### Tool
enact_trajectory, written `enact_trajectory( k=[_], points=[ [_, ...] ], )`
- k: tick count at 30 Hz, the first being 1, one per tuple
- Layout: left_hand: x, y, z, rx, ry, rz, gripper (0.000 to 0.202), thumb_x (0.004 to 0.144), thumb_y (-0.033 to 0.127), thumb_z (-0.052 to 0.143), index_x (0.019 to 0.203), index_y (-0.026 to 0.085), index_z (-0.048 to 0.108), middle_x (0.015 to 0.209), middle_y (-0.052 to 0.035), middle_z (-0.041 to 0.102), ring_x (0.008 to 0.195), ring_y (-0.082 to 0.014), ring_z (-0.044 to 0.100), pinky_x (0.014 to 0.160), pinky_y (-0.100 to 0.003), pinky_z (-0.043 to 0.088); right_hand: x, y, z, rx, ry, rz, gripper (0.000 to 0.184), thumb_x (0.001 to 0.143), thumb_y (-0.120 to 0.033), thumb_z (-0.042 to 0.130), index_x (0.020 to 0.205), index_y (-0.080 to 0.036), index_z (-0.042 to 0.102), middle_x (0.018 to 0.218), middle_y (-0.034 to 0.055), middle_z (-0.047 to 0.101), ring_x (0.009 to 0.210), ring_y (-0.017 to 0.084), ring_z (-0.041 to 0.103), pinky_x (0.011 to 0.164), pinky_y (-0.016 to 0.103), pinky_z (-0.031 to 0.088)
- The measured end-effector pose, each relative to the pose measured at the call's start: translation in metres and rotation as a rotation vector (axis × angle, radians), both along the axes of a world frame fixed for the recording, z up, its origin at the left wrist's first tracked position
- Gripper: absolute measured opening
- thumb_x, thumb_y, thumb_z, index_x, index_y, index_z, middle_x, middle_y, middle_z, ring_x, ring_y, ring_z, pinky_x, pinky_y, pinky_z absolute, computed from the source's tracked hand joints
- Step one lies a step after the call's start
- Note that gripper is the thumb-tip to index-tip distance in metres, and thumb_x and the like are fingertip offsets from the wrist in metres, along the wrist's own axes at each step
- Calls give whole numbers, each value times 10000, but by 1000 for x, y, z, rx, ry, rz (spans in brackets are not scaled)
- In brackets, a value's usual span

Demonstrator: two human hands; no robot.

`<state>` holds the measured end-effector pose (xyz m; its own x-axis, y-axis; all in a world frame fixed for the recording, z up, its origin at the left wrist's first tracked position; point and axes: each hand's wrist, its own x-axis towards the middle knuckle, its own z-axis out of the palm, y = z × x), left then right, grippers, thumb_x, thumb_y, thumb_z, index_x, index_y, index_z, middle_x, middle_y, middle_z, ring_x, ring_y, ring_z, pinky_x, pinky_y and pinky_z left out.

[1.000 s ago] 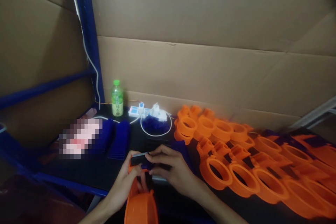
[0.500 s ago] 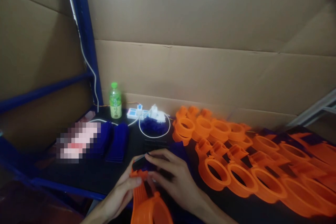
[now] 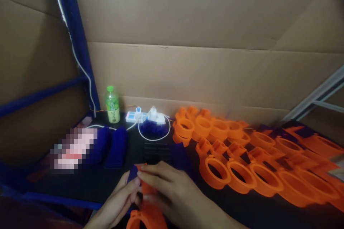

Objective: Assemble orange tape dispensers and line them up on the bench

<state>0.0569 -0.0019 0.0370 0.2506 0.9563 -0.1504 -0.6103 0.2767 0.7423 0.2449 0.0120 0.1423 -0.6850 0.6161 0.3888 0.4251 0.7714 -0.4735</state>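
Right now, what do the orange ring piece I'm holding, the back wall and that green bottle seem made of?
The orange ring piece: likely moulded plastic, uniform bright colour, smooth, perhaps slightly glossy. The back wall: cardboard, matte brown with fold creases. The green bottle: probably translucent plastic, with a label and green cap.

Pretty dim shot overall. Light seems to come from above, around 12 o'clock, so the cardboard wall [image 3: 188,14] is evenly lit while the black tabletop [image 3: 94,182] swallows detail. Orange rings [image 3: 295,182] out at 3 to 4 o'clock are smeared and mushy. Left hand [image 3: 118,204], right hand [image 3: 174,193] and the orange part [image 3: 147,218] they pinch at 6 o'clock are soft too. Pixelated patch [image 3: 73,148] at 8 o'clock, dark corner at 7.
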Motion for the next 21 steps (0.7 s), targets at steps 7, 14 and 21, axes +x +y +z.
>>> enact_trajectory(
  k=[7,14,21],
  points=[
    [1,4,11,-57,-52,-24,294,826,296,712,1061,125,669,809,-98,755,633,-160,677,533,-223,521,64,21,17,31,30,-347,271,921,-331,591,1172,-304,687,1156,36,687,1010,207,669,868,343,577],
    [-1,2,14,-30,-46,-45,288,772,220,735,1033,110,687,781,-105,755,627,-194,700,553,-259,551,88,37,10,25,-79,-431,277,941,-389,540,1137,-281,702,1113,45,702,946,208,679,834,356,565],
    [2,5,8,-103,-135,-95,343,811,387,706,1008,106,697,774,-122,767,628,-210,715,580,-270,539,56,91,16,53,-392,-530,287,953,-391,510,1164,-280,669,1137,34,681,954,192,660,803,293,513]
  ],
)
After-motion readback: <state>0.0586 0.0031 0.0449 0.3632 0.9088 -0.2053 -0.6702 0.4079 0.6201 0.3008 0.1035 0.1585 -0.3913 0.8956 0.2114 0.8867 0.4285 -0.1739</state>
